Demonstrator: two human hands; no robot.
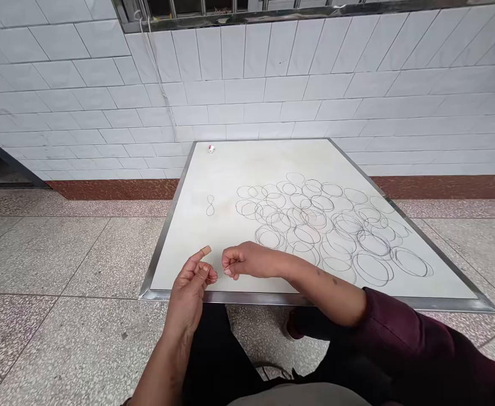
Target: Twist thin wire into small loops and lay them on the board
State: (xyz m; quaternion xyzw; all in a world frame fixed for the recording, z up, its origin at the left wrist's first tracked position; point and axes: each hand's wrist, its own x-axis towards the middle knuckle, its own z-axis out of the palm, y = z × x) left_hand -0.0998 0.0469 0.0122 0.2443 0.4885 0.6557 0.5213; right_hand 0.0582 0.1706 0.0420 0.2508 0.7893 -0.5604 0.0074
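Near the front edge of the white table (226, 169), my left hand (191, 285) is closed in a pinch, its thumb against curled fingers. One of its fingers, with tan tape at the tip, points up and away. Just to the right, my right hand (243, 260) is bent inward with thumb and fingers pressed together. A thin wire (219, 277) shows faintly between the two hands; most of it is hidden by the fingers. Beyond them lies a wire twisted into a figure eight (211, 204). Many thin dark wire rings (359, 234) overlap across the table's middle and right.
A small white and red object (211, 149) sits at the table's far left corner. Metal trim (167, 225) borders the tabletop. Behind stands a white tiled wall (273, 90) with a hanging cable (158, 79). My legs are under the front edge.
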